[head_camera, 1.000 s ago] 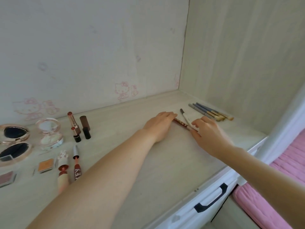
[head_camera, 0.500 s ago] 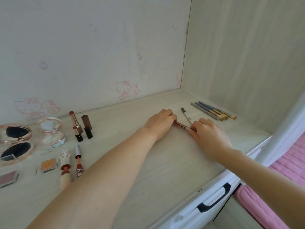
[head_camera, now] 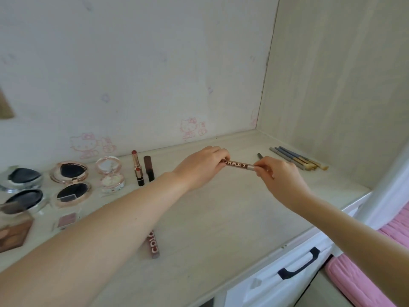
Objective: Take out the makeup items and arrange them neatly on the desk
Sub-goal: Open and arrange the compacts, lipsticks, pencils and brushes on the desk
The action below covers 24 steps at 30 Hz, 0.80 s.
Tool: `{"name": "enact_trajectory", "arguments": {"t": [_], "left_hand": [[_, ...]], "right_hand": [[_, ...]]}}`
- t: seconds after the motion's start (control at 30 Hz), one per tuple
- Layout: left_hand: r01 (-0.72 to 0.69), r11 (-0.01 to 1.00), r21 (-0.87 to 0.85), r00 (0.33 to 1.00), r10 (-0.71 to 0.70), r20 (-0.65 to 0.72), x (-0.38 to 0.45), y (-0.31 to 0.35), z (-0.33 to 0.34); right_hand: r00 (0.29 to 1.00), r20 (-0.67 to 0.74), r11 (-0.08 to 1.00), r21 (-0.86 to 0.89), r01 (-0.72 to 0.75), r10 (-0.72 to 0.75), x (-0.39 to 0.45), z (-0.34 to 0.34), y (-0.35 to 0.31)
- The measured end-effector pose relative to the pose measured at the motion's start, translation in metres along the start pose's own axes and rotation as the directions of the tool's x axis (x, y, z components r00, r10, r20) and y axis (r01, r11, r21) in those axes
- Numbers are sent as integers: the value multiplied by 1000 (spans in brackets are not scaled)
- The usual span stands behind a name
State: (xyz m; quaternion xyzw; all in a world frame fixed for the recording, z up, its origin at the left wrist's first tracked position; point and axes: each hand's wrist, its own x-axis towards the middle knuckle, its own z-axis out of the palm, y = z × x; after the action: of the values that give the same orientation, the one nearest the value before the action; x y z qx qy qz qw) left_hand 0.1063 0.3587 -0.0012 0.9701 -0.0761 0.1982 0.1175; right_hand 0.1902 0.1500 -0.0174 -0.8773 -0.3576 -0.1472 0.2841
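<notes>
**Brown pencil held up between both hands over the table**

The brown lettered pencil (head_camera: 238, 164) is pinched at both ends. Its left end is wrapped by the curled fingers (head_camera: 222, 156) of the left hand (head_camera: 199, 167), and its silver right end is nipped by the fingertips of the right hand (head_camera: 280, 178). The pencil is kept roughly level and clear of the table (head_camera: 221, 218), between the two hands.

Just behind the right hand, the dark tip of a second pencil (head_camera: 260, 155) is seen lying on the table; the rest of it is hidden by the hand. Further right, near the side panel, a row of grey-handled brushes (head_camera: 296, 157) is laid side by side, bristles toward the table's front.

To the left of the left hand, an open lipstick (head_camera: 137, 168) and a dark brown tube (head_camera: 148, 168) are set next to each other. Beyond them a small clear compact (head_camera: 109, 173) is open, then a rose-gold compact (head_camera: 70, 180) and a silver compact (head_camera: 22, 187), both open with dark mirrors. Small eyeshadow pans (head_camera: 66, 220) are placed in front of these. A brown lettered tube (head_camera: 154, 243) is partly covered by the left forearm.

At lower right, a white drawer with a dark handle (head_camera: 298, 265) is seen under the table edge, beside pink bedding (head_camera: 365, 273).
</notes>
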Motion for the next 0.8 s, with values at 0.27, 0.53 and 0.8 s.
{"name": "enact_trajectory", "arguments": {"t": [0.27, 0.53, 0.8], "left_hand": [[61, 995, -83, 988, -72, -136, -73, -16, -45], [163, 954, -252, 937, -230, -262, -163, -23, -88], [294, 915, -275, 862, -378, -337, -260, -39, -114]], "right_hand": [[999, 27, 980, 194, 36, -42, -12, 9, -70], [989, 133, 915, 404, 4, -63, -31, 27, -145], [948, 238, 872, 484, 73, -211, -55, 61, -218]]}}
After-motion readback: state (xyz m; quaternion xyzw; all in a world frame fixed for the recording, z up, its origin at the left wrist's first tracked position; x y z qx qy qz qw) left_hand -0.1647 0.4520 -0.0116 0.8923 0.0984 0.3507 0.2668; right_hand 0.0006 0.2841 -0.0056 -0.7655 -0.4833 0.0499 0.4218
